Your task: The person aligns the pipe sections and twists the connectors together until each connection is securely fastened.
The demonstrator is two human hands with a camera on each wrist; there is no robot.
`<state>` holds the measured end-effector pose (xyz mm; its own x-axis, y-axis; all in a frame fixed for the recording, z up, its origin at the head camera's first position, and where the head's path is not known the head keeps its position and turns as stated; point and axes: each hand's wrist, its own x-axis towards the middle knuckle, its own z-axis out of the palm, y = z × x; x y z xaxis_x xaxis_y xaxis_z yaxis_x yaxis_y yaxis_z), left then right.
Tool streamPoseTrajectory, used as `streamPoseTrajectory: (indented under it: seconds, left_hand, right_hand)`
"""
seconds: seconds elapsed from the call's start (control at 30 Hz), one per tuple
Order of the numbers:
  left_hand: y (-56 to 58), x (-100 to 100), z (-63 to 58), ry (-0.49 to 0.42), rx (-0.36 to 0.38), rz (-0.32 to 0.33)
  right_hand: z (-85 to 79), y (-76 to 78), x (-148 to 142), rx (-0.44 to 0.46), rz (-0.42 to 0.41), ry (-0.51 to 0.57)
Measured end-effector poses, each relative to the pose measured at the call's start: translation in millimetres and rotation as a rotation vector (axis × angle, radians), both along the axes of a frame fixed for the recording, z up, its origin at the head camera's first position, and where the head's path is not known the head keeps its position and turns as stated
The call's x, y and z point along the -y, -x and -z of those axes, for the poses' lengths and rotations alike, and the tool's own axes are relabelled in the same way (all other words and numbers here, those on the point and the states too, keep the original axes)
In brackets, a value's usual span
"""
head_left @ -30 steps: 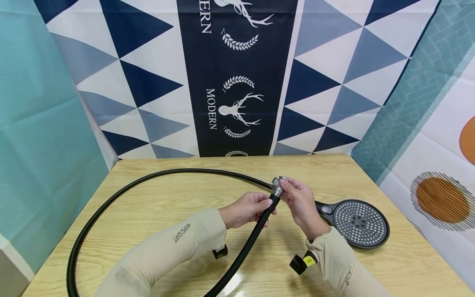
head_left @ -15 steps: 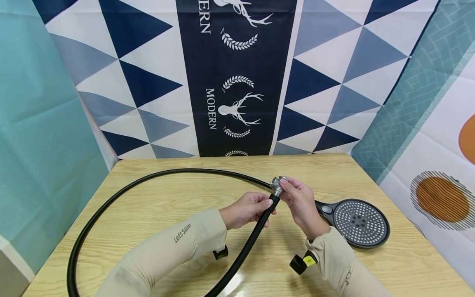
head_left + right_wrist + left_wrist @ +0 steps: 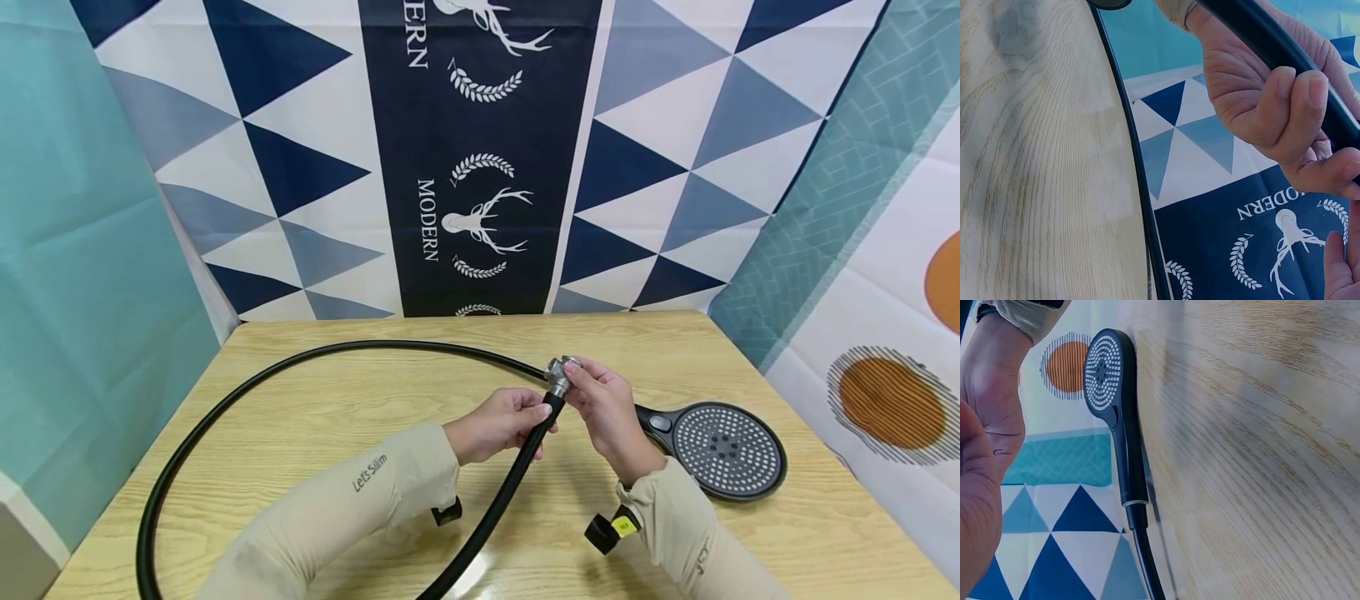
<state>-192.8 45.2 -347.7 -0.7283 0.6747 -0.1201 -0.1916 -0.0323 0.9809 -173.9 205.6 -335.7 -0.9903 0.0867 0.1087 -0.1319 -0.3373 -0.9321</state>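
Note:
A black shower hose (image 3: 501, 497) rises from the table's front edge toward a silver metal fitting (image 3: 558, 377) at its upper end. My left hand (image 3: 498, 423) grips the hose just below that fitting, thumb on top; the right wrist view shows its fingers curled round the hose (image 3: 1310, 65). With thumb and fingers, my right hand (image 3: 609, 408) pinches the fitting from the right side, partly covering it. A black shower head (image 3: 729, 451) with a grey nozzle face lies on the table to the right, its handle partly hidden behind the right hand.
On the wooden table (image 3: 337, 392), the hose's other stretch (image 3: 187, 446) curves in a wide loop along the left and back. Wrist camera mounts (image 3: 602, 533) stick out under the sleeves. Patterned cloth (image 3: 480, 167) hangs behind the table and along both sides.

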Motion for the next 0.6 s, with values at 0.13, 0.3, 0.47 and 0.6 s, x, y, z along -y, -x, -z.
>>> streamPoseTrajectory:
  seconds: [0.13, 0.3, 0.47, 0.6]
  left_hand:
    - [-0.3, -0.8, 0.6, -0.008, -0.007, -0.002]
    - [-1.1, -0.5, -0.2, -0.011, -0.013, 0.006]
    - [-1.0, 1.9, 1.4, -0.037, -0.005, 0.043]
    - [-1.1, 4.9, 1.5, -0.072, 0.021, 0.095]
  right_hand:
    - [-1.4, -0.7, -0.3, -0.005, -0.006, -0.003]
    - [-2.0, -1.5, -0.4, -0.003, -0.006, 0.001]
    - [-1.8, -1.5, -0.2, -0.005, -0.009, -0.009]
    - [-1.6, -1.3, -0.2, -0.011, -0.014, -0.018]
